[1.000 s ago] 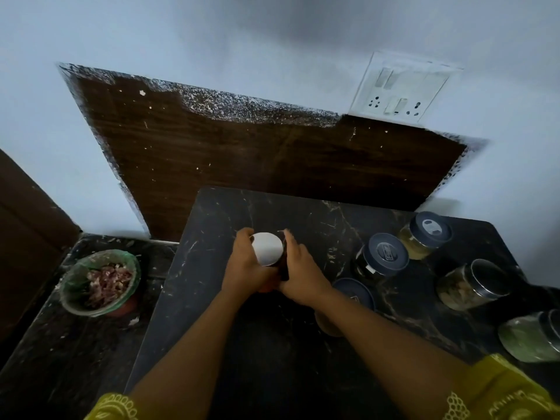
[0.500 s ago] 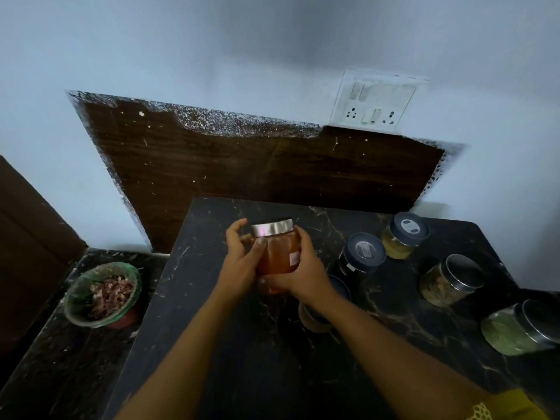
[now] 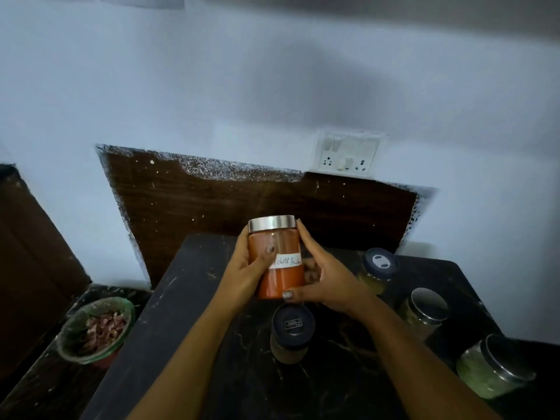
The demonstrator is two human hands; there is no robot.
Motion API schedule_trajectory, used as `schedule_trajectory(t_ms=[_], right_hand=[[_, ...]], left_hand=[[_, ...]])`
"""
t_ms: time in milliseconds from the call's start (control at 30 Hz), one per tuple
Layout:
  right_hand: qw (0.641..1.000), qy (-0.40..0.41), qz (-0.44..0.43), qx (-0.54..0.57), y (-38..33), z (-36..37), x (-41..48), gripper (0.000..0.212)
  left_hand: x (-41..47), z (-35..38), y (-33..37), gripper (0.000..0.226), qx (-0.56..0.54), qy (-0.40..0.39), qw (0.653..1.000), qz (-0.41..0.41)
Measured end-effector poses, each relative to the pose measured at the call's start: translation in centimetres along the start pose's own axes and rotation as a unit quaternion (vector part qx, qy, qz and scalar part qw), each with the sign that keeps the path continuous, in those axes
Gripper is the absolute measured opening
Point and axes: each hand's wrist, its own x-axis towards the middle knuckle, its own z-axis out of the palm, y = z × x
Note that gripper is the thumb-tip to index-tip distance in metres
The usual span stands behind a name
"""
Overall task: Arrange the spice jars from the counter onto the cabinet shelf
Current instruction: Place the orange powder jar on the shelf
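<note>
Chilli powder jar (image 3: 278,247): upright, lifted higher above desk (image 3: 333,389) than half a second ago, label now readable | left hand (image 3: 245,268): fingers wrapped round jar side | right hand (image 3: 330,283): cupping opposite side, thumb under base

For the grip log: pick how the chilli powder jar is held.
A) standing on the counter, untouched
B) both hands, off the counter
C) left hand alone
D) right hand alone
B: the left hand and right hand both grip the chilli powder jar, held clear of the counter.
</note>
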Motion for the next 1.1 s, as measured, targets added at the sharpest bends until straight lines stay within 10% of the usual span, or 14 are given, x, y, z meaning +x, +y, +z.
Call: schedule_trajectory(t_ms=[200,1100], right_hand=[[0.992,0.111,-0.056,-0.005,-2.6,-2.7,-2.5,0.112],[0.861,0.291,-0.351,-0.225,-28.6,-19.5,2.0,0.103]], left_hand=[[0.6,2.1,4.7,0.132,0.203,-0.158,0.966,0.017],[15.0,11.8,30.9,0.069,0.266,0.001,0.884,0.384]])
